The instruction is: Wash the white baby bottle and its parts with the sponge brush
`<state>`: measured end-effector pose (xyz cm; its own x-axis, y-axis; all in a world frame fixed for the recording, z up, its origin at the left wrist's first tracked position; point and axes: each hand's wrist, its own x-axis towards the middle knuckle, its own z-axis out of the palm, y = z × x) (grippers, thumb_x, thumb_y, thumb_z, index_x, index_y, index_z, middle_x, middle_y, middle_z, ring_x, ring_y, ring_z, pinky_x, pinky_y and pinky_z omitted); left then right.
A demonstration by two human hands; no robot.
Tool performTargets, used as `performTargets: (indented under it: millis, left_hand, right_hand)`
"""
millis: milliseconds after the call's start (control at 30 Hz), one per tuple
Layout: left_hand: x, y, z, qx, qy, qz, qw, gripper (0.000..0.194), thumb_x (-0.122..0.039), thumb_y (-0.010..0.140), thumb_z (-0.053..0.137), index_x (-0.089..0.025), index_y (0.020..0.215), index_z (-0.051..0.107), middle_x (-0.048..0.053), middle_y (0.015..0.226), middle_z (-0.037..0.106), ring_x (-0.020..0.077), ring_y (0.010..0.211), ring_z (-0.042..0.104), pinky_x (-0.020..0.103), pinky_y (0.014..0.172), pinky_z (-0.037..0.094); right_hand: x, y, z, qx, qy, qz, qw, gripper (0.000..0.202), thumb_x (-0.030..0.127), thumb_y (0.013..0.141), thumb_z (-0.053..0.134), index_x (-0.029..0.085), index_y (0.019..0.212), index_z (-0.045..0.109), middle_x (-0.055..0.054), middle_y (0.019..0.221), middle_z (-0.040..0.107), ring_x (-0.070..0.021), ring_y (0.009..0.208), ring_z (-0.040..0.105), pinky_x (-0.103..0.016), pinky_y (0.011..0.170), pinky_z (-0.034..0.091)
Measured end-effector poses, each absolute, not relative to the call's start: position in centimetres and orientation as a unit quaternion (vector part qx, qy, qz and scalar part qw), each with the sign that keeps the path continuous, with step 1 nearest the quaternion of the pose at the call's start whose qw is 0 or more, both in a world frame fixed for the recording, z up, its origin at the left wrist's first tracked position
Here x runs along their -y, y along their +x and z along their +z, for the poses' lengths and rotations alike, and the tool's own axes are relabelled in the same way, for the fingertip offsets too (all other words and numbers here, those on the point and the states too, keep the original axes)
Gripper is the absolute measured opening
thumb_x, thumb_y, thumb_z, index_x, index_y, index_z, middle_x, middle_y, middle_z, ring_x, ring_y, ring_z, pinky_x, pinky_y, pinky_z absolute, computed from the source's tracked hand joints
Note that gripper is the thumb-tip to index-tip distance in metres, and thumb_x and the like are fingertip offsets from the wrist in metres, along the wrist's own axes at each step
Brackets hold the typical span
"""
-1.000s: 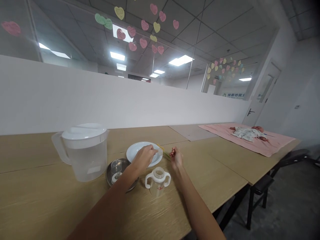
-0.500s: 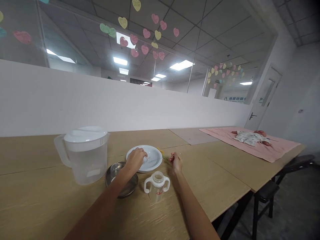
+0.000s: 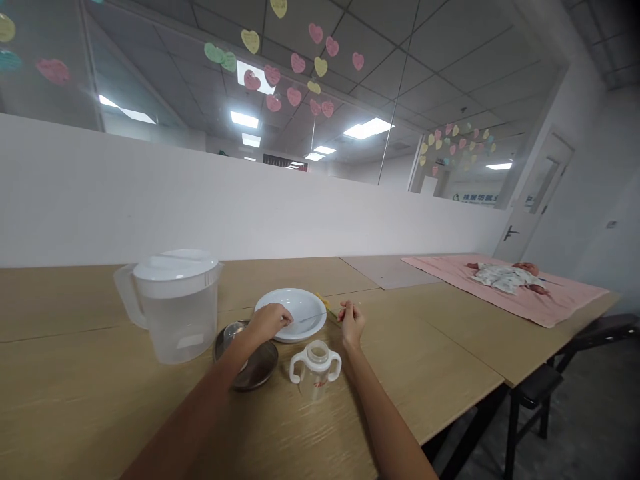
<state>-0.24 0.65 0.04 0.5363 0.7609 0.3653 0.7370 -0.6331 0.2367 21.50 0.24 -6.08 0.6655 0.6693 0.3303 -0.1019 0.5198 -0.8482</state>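
Over the left rim of a white bowl [image 3: 313, 328] is my left hand [image 3: 270, 321], its fingers pressed together on something too small to make out. My right hand [image 3: 352, 321] is closed beside the bowl's right side, on a thin stick that reaches left over the bowl. A yellow item with a greenish stem [image 3: 325, 303] lies between the bowl and this hand. In front of the bowl stands an open bottle with two white handles [image 3: 316, 373]. Below my left forearm, a dark metal dish [image 3: 263, 373] holds a clear cup [image 3: 234, 332], partly hidden.
A lidded translucent pitcher [image 3: 183, 313] stands at the left of the wooden table [image 3: 420, 373]. Far right, a doll in patterned clothes [image 3: 503, 277] lies on a pink cloth [image 3: 560, 300]. Dark stools [image 3: 537, 383] are beside the table's right edge. A white wall is behind.
My left hand has shifted slightly left, and the white thing seen at its fingertips no longer shows. The thin stick over the bowl is now more visible. The view has shifted a little.
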Motion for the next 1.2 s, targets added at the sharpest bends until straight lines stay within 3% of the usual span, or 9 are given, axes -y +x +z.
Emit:
performTargets:
  millis: [133,267,500,767,1000,1200]
  left_hand:
    - [-0.6,-0.2,1.0,-0.434,0.829,0.334,0.117,0.025,-0.026,0.081,0.048,-0.018,0.091,0.07,0.006,0.098,0.07,0.0172,0.09,0.062,0.027,0.083,0.046]
    - [-0.3,0.2,1.8,-0.434,0.711,0.482,0.272,0.025,-0.032,0.073,0.055,-0.016,0.088,0.068,0.008,0.092,0.071,0.0209,0.085,0.064,0.033,0.082,0.049]
    - [1.9,1.0,4.6,-0.385,0.645,0.526,0.397,0.038,-0.035,0.067,0.064,-0.009,0.094,0.063,0.009,0.085,0.068,0.0179,0.075,0.065,0.03,0.067,0.055]
    - [7.9,1.8,8.9,-0.341,0.714,0.415,0.45,0.03,-0.031,0.068,0.068,-0.012,0.091,0.064,0.008,0.092,0.068,0.0141,0.07,0.065,0.025,0.064,0.054]
    - [9.6,2.2,9.4,-0.324,0.749,0.366,0.447,0.028,-0.03,0.072,0.064,-0.013,0.094,0.065,0.003,0.07,0.068,0.0143,0.071,0.064,0.024,0.067,0.052]
    - [10.2,2.2,9.7,-0.31,0.771,0.348,0.434,0.023,-0.029,0.071,0.063,-0.015,0.09,0.065,0.004,0.079,0.069,0.0155,0.076,0.065,0.022,0.066,0.048]
  right_hand:
    - [-0.2,21.8,-6.0,0.307,-0.436,0.251,0.808,0.039,0.055,0.074,0.053,0.016,0.07,0.059,0.008,0.043,0.045,-0.0074,0.039,0.041,-0.023,0.045,0.033]
    - [-0.4,21.9,-6.1,0.291,-0.438,0.271,0.806,0.038,0.053,0.072,0.054,0.016,0.07,0.058,0.008,0.042,0.044,-0.0076,0.038,0.041,-0.023,0.045,0.033]
    - [-0.4,21.6,-6.2,0.312,-0.444,0.273,0.794,0.04,0.054,0.072,0.054,0.014,0.072,0.06,0.007,0.042,0.044,-0.0081,0.038,0.04,-0.023,0.045,0.032]
    - [0.1,20.7,-6.0,0.39,-0.471,0.238,0.755,0.047,0.058,0.072,0.054,0.013,0.069,0.063,0.007,0.041,0.041,-0.0083,0.04,0.036,-0.023,0.043,0.028]
    - [0.3,20.5,-5.9,0.418,-0.478,0.219,0.74,0.046,0.058,0.074,0.052,0.013,0.068,0.062,0.007,0.041,0.04,-0.0087,0.041,0.036,-0.023,0.043,0.028]
    - [0.8,20.2,-5.7,0.436,-0.479,0.212,0.732,0.042,0.053,0.076,0.051,0.016,0.057,0.055,0.006,0.041,0.039,-0.0083,0.04,0.035,-0.022,0.043,0.028]
